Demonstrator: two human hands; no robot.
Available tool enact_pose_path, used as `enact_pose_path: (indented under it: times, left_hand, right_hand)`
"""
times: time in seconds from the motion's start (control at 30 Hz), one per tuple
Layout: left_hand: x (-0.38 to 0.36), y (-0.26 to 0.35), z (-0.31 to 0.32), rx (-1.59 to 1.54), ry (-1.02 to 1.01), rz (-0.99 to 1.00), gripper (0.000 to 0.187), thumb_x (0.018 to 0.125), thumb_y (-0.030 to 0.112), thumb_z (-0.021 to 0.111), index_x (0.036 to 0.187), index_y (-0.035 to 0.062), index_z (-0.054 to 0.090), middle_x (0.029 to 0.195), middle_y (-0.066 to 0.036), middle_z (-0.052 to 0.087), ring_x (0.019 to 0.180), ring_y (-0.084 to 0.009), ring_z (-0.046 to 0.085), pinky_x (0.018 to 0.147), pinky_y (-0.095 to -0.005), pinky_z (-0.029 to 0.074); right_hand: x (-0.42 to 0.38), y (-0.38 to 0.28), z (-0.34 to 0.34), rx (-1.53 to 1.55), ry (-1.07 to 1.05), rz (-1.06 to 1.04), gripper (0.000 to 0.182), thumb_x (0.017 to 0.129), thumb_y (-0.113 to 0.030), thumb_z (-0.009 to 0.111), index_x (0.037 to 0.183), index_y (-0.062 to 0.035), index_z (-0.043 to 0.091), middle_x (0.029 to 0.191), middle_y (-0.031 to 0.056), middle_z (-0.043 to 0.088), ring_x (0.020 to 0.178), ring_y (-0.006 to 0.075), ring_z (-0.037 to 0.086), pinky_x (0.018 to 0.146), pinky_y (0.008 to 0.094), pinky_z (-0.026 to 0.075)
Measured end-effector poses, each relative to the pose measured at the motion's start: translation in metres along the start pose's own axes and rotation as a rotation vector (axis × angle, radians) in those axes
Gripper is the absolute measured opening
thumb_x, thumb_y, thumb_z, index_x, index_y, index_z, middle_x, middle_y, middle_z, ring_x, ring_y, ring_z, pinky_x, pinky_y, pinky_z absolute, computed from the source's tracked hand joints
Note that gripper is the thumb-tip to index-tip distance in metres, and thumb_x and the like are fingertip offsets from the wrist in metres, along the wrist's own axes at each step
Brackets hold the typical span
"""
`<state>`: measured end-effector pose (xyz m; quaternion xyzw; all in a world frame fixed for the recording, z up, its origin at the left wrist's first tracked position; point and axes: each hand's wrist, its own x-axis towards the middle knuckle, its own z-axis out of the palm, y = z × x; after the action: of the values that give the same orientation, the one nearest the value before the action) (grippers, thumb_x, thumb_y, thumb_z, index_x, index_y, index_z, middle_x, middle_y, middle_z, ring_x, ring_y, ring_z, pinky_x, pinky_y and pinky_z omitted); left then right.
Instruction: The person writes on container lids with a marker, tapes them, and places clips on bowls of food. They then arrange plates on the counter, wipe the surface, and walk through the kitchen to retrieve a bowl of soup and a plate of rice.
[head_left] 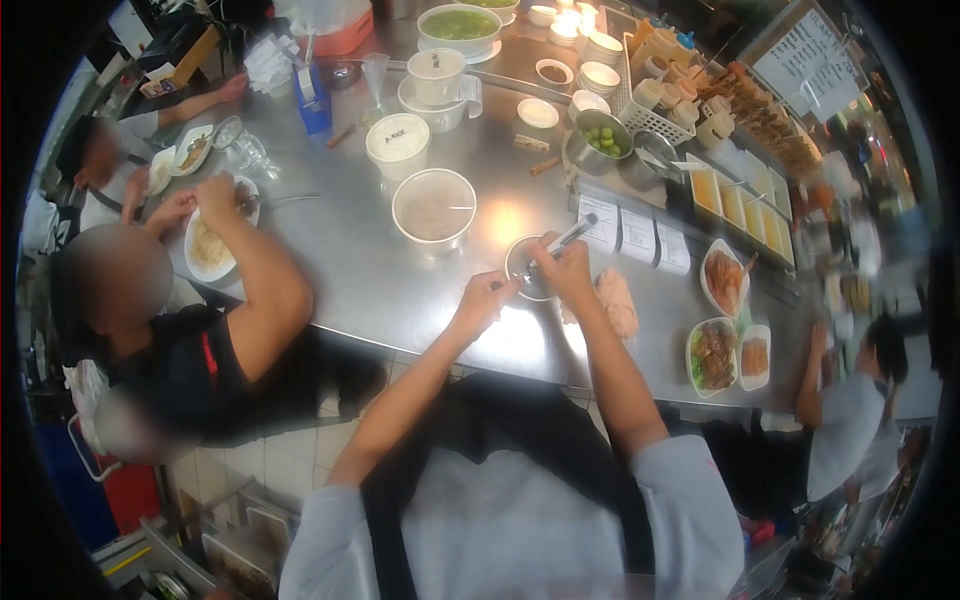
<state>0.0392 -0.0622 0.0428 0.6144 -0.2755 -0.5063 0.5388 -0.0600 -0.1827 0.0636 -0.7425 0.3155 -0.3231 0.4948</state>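
Observation:
My left hand has its fingers pinched at the left rim of a small round container on the steel counter. My right hand is closed around a dark and white marker-like pen, over the container's right side. A crumpled pinkish cloth lies just right of my right forearm. Behind the container stand an open white tub and a lidded tub with writing.
Co-workers eat or handle plates at the left; another person stands right. Paper slips, a metal bowl of green limes and sauce trays lie back right. Plated food sits right.

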Motion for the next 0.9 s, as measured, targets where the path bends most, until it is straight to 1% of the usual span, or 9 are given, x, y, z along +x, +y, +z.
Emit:
enact_pose_path:
  times: [0.13,0.2,0.23,0.3,0.43,0.5,0.6,0.7,0.9]
  left_hand:
    - [0.001,-0.004,-0.001,-0.010,-0.005,0.009,0.033,0.084,0.030,0.058,0.062,0.0072,0.051,0.051,0.004,0.041,0.039,-0.0053,0.038,0.036,-0.0208,0.029]
    - [0.002,-0.005,-0.001,-0.016,-0.010,0.017,0.032,0.084,0.030,0.058,0.062,0.0071,0.051,0.051,0.004,0.041,0.039,-0.0053,0.038,0.036,-0.0208,0.029]
    - [0.003,-0.005,-0.001,-0.013,-0.006,0.008,0.032,0.084,0.030,0.058,0.062,0.0071,0.051,0.051,0.004,0.041,0.039,-0.0052,0.038,0.035,-0.0210,0.029]
    - [0.002,-0.006,0.000,-0.009,-0.001,-0.009,0.032,0.084,0.030,0.058,0.063,0.0071,0.051,0.051,0.004,0.041,0.039,-0.0051,0.038,0.035,-0.0212,0.030]
    - [0.003,-0.005,-0.001,-0.014,0.018,0.000,0.034,0.081,0.030,0.061,0.061,0.0039,0.053,0.047,0.000,0.044,0.039,-0.0085,0.042,0.036,-0.0222,0.031]
    - [0.003,-0.007,-0.001,-0.008,0.013,-0.011,0.034,0.081,0.030,0.061,0.062,0.0036,0.053,0.047,0.000,0.044,0.039,-0.0086,0.042,0.036,-0.0223,0.032]
    - [0.004,-0.008,-0.001,0.004,0.003,0.014,0.034,0.081,0.030,0.061,0.062,0.0031,0.054,0.048,0.000,0.045,0.040,-0.0086,0.043,0.037,-0.0224,0.032]
    - [0.004,-0.004,-0.001,0.002,0.014,0.007,0.034,0.081,0.030,0.060,0.063,0.0026,0.055,0.049,0.000,0.045,0.040,-0.0086,0.043,0.037,-0.0225,0.033]
    - [0.002,-0.001,-0.001,-0.004,0.009,-0.015,0.032,0.081,0.030,0.060,0.065,0.0021,0.056,0.050,0.000,0.045,0.040,-0.0084,0.043,0.037,-0.0225,0.033]
  right_hand:
    - [0.000,0.006,-0.002,-0.013,-0.035,0.024,0.021,0.079,-0.012,0.055,0.062,-0.0004,0.059,0.049,0.0018,0.051,0.046,0.0073,0.045,0.044,0.0255,0.035]
    - [0.000,0.005,0.000,0.059,0.122,0.014,0.023,0.079,-0.012,0.056,0.060,-0.0004,0.057,0.048,0.0017,0.052,0.046,0.0077,0.046,0.044,0.0263,0.035]
    - [0.002,0.009,0.000,0.061,0.119,0.011,0.023,0.079,-0.012,0.056,0.060,-0.0004,0.057,0.048,0.0017,0.052,0.046,0.0077,0.046,0.044,0.0263,0.035]
    - [0.004,0.016,-0.001,-0.128,0.097,-0.014,0.024,0.079,-0.012,0.056,0.059,-0.0004,0.057,0.048,0.0041,0.053,0.046,0.0083,0.047,0.044,0.0271,0.035]
    - [0.002,0.016,0.000,-0.043,0.091,0.001,0.024,0.079,-0.013,0.057,0.058,-0.0004,0.056,0.048,0.0067,0.051,0.045,0.0093,0.047,0.045,0.0278,0.035]
    - [0.002,0.015,0.002,0.107,0.133,0.023,0.024,0.078,-0.013,0.057,0.058,0.0003,0.055,0.047,0.0062,0.049,0.045,0.0094,0.045,0.045,0.0277,0.035]
    - [0.004,0.016,-0.002,-0.029,0.127,0.004,0.025,0.078,-0.011,0.057,0.056,0.0004,0.054,0.047,0.0029,0.048,0.045,0.0080,0.043,0.044,0.0272,0.034]
    - [0.002,0.011,-0.001,0.124,0.139,0.040,0.026,0.078,-0.009,0.056,0.055,0.0001,0.052,0.047,0.0003,0.047,0.047,0.0066,0.041,0.044,0.0267,0.033]
    - [0.003,0.005,0.001,0.056,0.209,0.021,0.026,0.078,-0.008,0.055,0.054,-0.0002,0.049,0.047,-0.0012,0.044,0.047,0.0054,0.038,0.044,0.0255,0.031]
